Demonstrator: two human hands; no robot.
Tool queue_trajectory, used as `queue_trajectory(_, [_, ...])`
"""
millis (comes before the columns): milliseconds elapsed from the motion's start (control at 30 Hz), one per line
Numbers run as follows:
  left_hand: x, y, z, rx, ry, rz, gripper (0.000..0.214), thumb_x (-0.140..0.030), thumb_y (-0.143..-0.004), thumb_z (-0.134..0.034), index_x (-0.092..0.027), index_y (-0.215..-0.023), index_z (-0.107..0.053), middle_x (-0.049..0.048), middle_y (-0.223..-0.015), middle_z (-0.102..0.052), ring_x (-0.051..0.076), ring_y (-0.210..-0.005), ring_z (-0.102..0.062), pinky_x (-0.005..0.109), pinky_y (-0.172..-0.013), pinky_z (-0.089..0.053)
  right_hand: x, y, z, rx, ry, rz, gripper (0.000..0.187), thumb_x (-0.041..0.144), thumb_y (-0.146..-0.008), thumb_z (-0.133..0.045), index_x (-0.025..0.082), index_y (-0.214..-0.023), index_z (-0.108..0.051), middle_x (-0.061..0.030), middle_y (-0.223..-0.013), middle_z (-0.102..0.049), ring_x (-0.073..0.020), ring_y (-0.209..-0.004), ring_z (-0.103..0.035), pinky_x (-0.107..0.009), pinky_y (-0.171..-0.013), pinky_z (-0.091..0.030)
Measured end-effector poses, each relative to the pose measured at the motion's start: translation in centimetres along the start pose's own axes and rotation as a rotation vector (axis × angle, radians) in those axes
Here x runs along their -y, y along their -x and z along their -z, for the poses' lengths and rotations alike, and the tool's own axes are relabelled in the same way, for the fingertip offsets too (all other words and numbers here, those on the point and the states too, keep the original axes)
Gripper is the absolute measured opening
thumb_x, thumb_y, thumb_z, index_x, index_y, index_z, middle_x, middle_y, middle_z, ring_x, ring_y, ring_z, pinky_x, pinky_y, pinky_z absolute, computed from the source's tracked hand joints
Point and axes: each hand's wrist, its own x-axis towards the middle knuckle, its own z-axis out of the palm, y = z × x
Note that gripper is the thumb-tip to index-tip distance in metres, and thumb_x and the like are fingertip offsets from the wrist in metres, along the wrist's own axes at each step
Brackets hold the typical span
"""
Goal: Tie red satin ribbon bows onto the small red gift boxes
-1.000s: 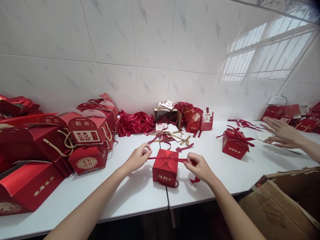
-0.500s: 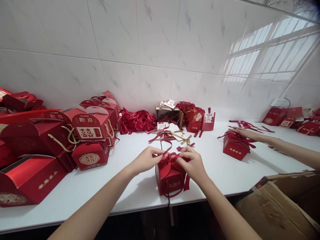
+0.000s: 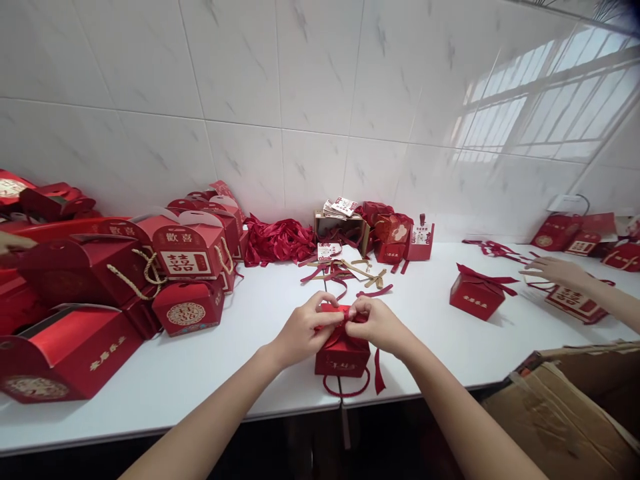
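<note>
A small red gift box [image 3: 341,355] stands near the front edge of the white table [image 3: 225,360]. My left hand [image 3: 306,329] and my right hand [image 3: 374,325] meet on top of it, fingers pinched on a dark red ribbon [image 3: 345,313]. Ribbon ends [image 3: 377,373] hang down the box's front and loop below it.
Larger red gift boxes [image 3: 180,250] crowd the left side. Loose red ribbons [image 3: 277,241], tags and a small cardboard box [image 3: 340,223] lie by the wall. A tied red box [image 3: 477,293] sits right of centre. Another person's hand [image 3: 557,272] rests on a flat red box [image 3: 573,302]. A brown carton [image 3: 565,413] stands lower right.
My hands went from pulling the ribbon taut apart to meeting over the box top. The other person's hand left the tied box and moved right to a flat red box.
</note>
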Motion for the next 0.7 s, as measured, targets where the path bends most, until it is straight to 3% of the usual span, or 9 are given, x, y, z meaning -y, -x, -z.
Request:
queue_trajectory(100, [0.4,-0.6,0.2,0.048,0.077,0.004,0.023,-0.014,-0.085,-0.05,-0.019,-0.091,-0.071,0.0067,-0.096,-0.054,0.009,-0.065,-0.052,0.023,-0.06,-0.045,0.0,-0.4,0.4,0.063,0.059,0.011,0.004,0.018,-0.059,-0.059,0.016,-0.062,-0.06,0.0004,-0.076,-0.05,-0.0123,-0.066,-0.051,-0.024,-0.061,-0.04])
queue_trajectory(267, [0.1,-1.1,0.3,0.028,0.103,0.037,0.017,-0.014,-0.081,-0.053,-0.016,-0.083,-0.069,0.005,-0.092,-0.053,0.005,-0.055,-0.043,0.021,-0.053,-0.041,0.1,-0.4,0.9,0.081,0.14,0.071,0.005,0.018,-0.061,-0.06,0.017,-0.063,-0.064,-0.0017,-0.08,-0.053,-0.0153,-0.074,-0.054,-0.027,-0.069,-0.043])
queue_trajectory(367, [0.0,-1.0,1.3,0.055,0.051,0.064,0.012,-0.01,-0.074,-0.053,-0.015,-0.076,-0.063,0.0042,-0.091,-0.054,0.008,-0.059,-0.045,0.022,-0.056,-0.041,0.1,0.1,1.9,0.048,0.237,0.073,0.002,0.018,-0.061,-0.061,0.017,-0.06,-0.063,-0.0028,-0.083,-0.053,-0.0166,-0.077,-0.054,-0.028,-0.071,-0.043])
queue_trajectory(500, [0.1,-1.1,2.8,0.118,-0.011,0.204,0.008,-0.011,-0.07,-0.05,-0.017,-0.066,-0.055,0.003,-0.089,-0.055,0.012,-0.068,-0.049,0.026,-0.063,-0.042,-0.3,0.9,3.3,0.02,0.37,0.091,0.003,0.018,-0.063,-0.061,0.018,-0.06,-0.06,-0.0034,-0.082,-0.053,-0.0184,-0.078,-0.054,-0.03,-0.071,-0.043])
queue_trajectory(700, [0.5,-2.2,2.4,0.184,0.337,0.35,0.017,-0.016,-0.074,-0.042,-0.017,-0.059,-0.049,0.0068,-0.112,-0.06,0.021,-0.095,-0.052,0.032,-0.074,-0.046,-1.1,1.4,3.0,-0.052,0.426,0.248,0.009,0.019,-0.069,-0.06,0.02,-0.062,-0.054,-0.0059,-0.095,-0.054,-0.0233,-0.102,-0.051,-0.038,-0.089,-0.039])
